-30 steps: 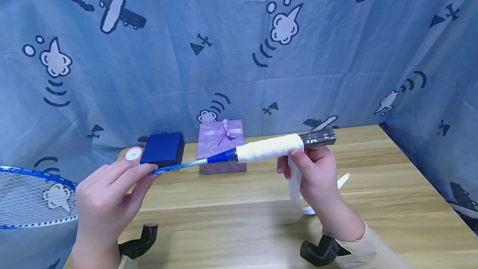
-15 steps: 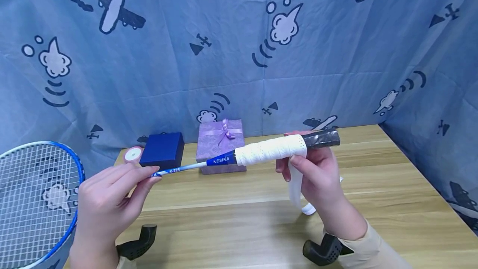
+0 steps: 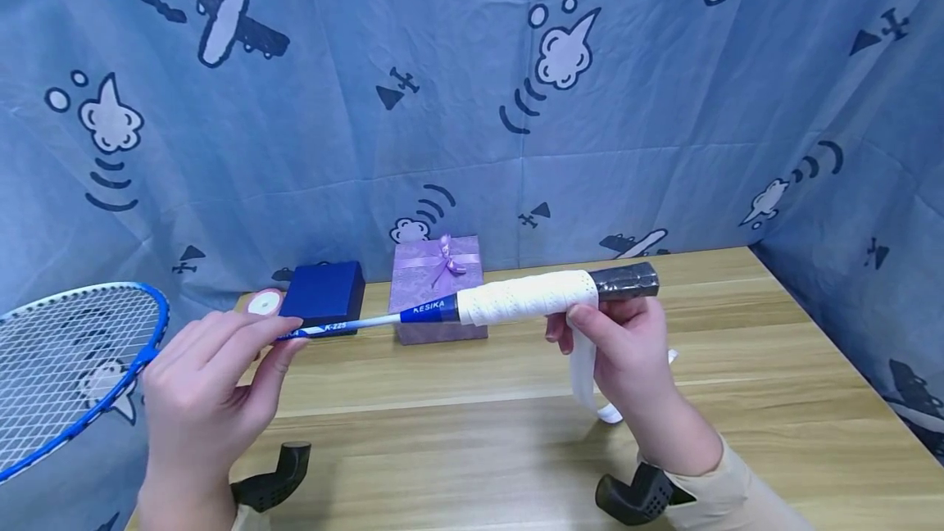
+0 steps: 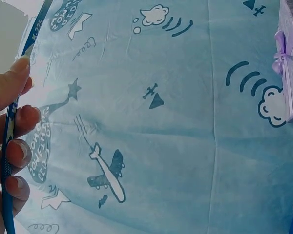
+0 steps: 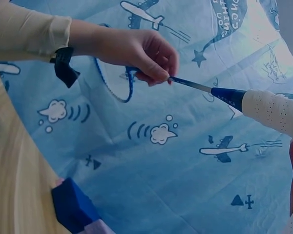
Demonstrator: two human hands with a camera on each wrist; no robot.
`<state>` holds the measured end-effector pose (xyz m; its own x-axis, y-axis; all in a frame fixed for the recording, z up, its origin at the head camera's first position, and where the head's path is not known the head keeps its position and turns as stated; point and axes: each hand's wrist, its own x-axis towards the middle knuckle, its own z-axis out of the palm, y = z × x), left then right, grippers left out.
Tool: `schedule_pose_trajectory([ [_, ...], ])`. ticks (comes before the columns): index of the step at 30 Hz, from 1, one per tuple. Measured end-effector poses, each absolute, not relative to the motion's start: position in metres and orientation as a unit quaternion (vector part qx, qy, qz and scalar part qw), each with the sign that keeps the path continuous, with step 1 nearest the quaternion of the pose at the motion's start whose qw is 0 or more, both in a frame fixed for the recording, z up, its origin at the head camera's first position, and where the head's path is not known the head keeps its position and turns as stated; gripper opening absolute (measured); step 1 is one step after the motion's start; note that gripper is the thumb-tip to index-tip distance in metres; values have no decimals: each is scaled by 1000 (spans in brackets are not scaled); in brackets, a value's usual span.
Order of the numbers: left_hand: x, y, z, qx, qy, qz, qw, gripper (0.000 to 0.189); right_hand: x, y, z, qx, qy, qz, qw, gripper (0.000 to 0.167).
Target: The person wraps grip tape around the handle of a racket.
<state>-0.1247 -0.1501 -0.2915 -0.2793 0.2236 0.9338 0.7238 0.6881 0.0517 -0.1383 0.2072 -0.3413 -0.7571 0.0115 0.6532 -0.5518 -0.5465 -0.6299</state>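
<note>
A blue and white badminton racket (image 3: 431, 310) is held above the table, its strung head at the left and its handle at the right. My left hand (image 3: 214, 392) pinches the thin shaft between thumb and fingers; in the left wrist view the fingers (image 4: 20, 152) curl round it. White perforated grip tape (image 3: 527, 298) covers much of the handle, while the butt end (image 3: 627, 281) shows black. My right hand (image 3: 627, 342) pinches the tape at the edge of the wrap, and a loose length of tape (image 3: 583, 367) hangs below it.
Behind the racket, a purple gift box (image 3: 435, 273) with a bow stands on the wooden table (image 3: 457, 449). Beside it are a dark blue box (image 3: 322, 293) and a pink-rimmed white roll (image 3: 264, 301). A blue patterned curtain (image 3: 332, 105) hangs behind the table.
The racket has turned about its shaft: its head has changed tilt and the lettering on the cone has come into view. Both hands keep their holds, with the left shifting slightly.
</note>
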Motion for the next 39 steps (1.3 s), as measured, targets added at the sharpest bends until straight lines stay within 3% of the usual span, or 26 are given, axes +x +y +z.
schedule_pose_trajectory([
  [11,-122,-145,-290,-323,-756,-236,517,45,-139,206,-342,308,-434,832,157,13],
  [19,-125,-146,-291,-344,-746,-242,517,41,-141,211,-338,336,-456,813,137,38],
  [31,-125,-147,-292,-350,-764,-228,491,44,-138,207,-342,287,-448,828,179,8],
  [39,-124,-146,-291,-343,-772,-211,492,46,-137,211,-339,287,-487,809,164,37],
])
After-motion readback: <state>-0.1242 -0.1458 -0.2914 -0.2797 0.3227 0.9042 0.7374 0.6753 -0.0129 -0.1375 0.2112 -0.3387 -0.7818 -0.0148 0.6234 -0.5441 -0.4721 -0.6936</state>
